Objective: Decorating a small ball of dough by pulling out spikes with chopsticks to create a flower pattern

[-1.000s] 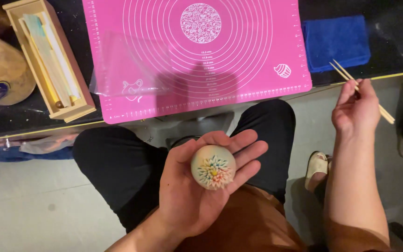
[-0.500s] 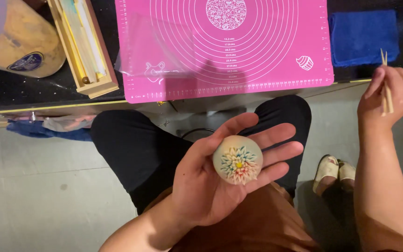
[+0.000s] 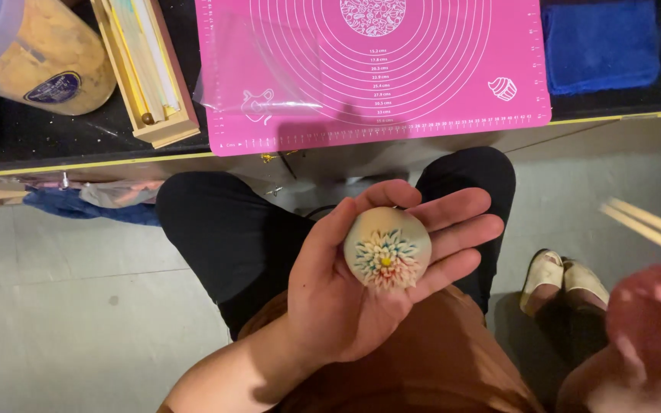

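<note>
Dough ball (image 3: 387, 248): pale, smooth, rounded; top cut into a flower of fine petal ridges tinted blue, red and green around a small yellow centre. Lies in the palm of the left hand (image 3: 361, 283), above the lap.

Left hand: palm up, fingers loosely spread and slightly curled, cradling the ball rather than gripping it.

Right hand (image 3: 652, 321): blurred at the lower right edge, closed about a pair of pale wooden chopsticks (image 3: 648, 229) that slant up to the left.

Baking mat (image 3: 372, 73): pink, flat, printed with concentric white rings, on the dark tabletop (image 3: 40, 134).

Wooden box (image 3: 147, 69): long, open-topped, left of the mat.

Cloth (image 3: 598, 42): blue, folded, nappy, right of the mat.
</note>
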